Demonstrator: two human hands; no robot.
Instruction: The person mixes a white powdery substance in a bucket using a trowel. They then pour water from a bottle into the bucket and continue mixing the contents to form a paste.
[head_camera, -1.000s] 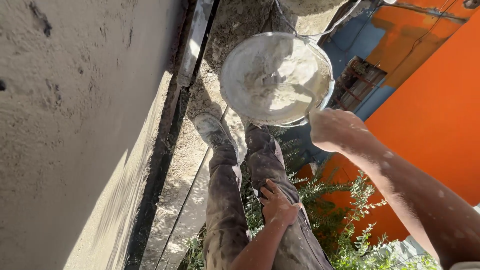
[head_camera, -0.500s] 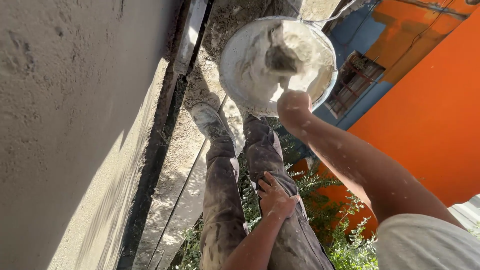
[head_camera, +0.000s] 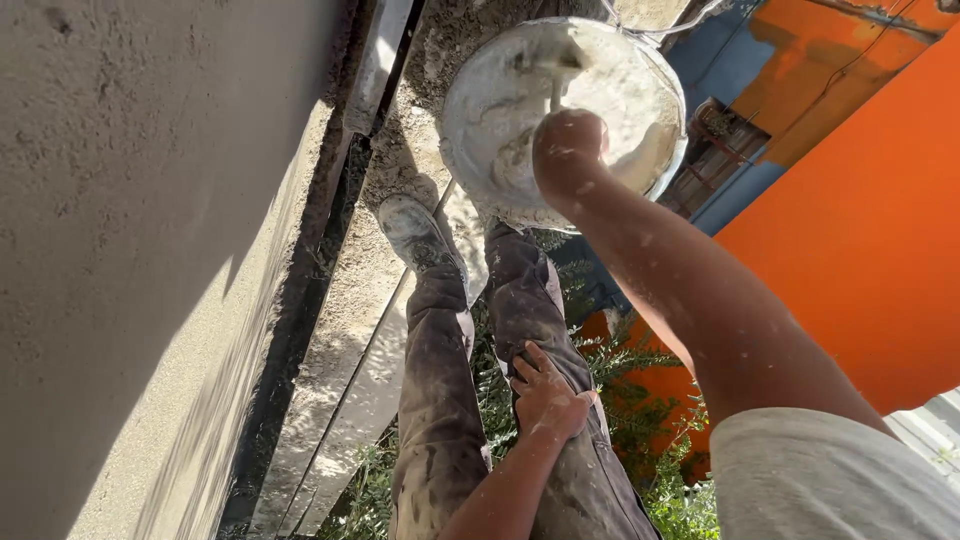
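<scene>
My right hand (head_camera: 568, 150) reached into the mortar bucket (head_camera: 480, 110) ahead of my boots; its fingers looked closed on a tool handle, though I couldn't tell for sure. My left hand (head_camera: 545, 395) lay flat and empty on my thigh, bracing me. Scooping slowly would have kept the bucket steady.

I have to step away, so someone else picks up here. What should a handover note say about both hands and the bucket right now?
Right hand: reached into the bucket, closed around a tool handle; whether it grips firmly is hard to tell.
Left hand: resting flat on the right thigh of the dusty trousers, holding nothing.
Bucket: on the plank just beyond the shoe, with pale wet mix inside.
Plastered wall: on the left, rough grey coat already on the part in view.
Done: mix is in the bucket.
Left: nothing scooped out yet.
</scene>
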